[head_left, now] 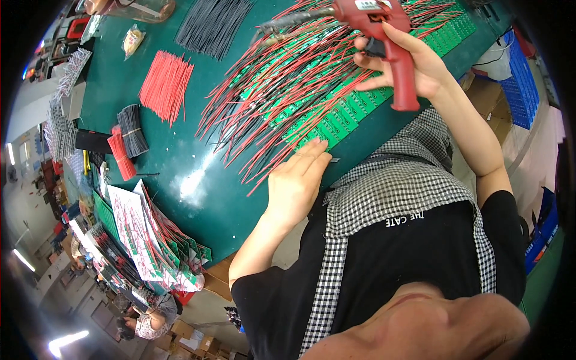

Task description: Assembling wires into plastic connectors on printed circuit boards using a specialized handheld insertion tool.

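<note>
My right hand [420, 66] is wrapped round a red soldering gun [401, 66] with a dark trigger, its long grey barrel angled left above the wires. Under it, green circuit boards [345, 117] lie in a slanting row on the table. Many red and black wires [282, 90] spread over the boards, their loose ends toward the lower left. My left hand [297, 180] lies with fingers stretched out and close together, its fingertips on the near edge of the boards. The left thumb is hidden.
The green table [228, 222] carries loose red wires [166, 87], black wires [213, 27] and tied bundles [132, 131]. Wired boards with white sheets [135, 231] stand at the lower left. A blue crate [519, 84] stands at the right. Another person [150, 324] sits far lower left.
</note>
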The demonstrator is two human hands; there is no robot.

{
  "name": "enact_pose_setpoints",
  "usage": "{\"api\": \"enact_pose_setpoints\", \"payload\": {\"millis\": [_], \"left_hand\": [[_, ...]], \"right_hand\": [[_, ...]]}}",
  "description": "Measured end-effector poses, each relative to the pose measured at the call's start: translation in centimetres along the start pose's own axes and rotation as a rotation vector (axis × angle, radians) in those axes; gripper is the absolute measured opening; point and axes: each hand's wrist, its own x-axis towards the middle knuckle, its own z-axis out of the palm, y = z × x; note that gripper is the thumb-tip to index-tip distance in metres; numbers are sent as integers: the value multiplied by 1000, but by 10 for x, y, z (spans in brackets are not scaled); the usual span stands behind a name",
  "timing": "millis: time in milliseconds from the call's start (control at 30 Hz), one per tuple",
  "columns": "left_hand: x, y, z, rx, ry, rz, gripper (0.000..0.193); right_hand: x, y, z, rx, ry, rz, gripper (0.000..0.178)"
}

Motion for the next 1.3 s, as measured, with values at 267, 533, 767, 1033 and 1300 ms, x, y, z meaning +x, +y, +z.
{"api": "enact_pose_setpoints", "payload": {"millis": [267,533,767,1033,1300], "left_hand": [[-15,1,4,274,148,164,17],[-23,-10,-4,443,135,336,19],[-19,-23,-9,485,118,227,28],[-13,-16,-6,483,96,419,13],[-17,-27,-14,500,131,132,22]], "right_hand": [[-13,7,0,35,-159,-191,45],[-81,51,5,-194,99,-310,52],[-131,84,9,-858,292,-246,65],[-73,78,20,-19,93,-351,48],[-67,79,31,-194,131,-336,55]]}}
